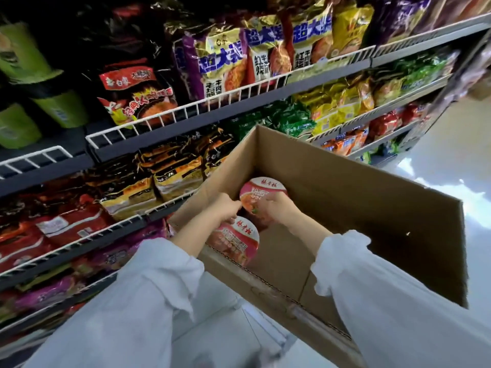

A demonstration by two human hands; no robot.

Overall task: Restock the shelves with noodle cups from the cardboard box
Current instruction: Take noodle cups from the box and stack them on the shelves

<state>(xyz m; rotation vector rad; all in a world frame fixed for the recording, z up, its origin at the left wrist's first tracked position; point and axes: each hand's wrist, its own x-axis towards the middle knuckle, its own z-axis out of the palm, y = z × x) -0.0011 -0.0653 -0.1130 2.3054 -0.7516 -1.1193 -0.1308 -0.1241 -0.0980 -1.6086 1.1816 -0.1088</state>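
An open cardboard box (353,197) stands in front of the shelves. Inside it are two noodle cups with pink-and-red lids. Both hands reach into the box and grip the farther noodle cup (261,191): my left hand (225,208) holds its left rim, my right hand (279,208) holds its right side. The nearer noodle cup (236,241) sits just below my left wrist, against the box's near wall. Pale sleeves cover both forearms.
Wire-fronted shelves (186,107) on the left hold packets of instant noodles in several rows. Green noodle cups (24,57) stand at the upper left. A pale glossy floor (457,166) lies to the right of the box.
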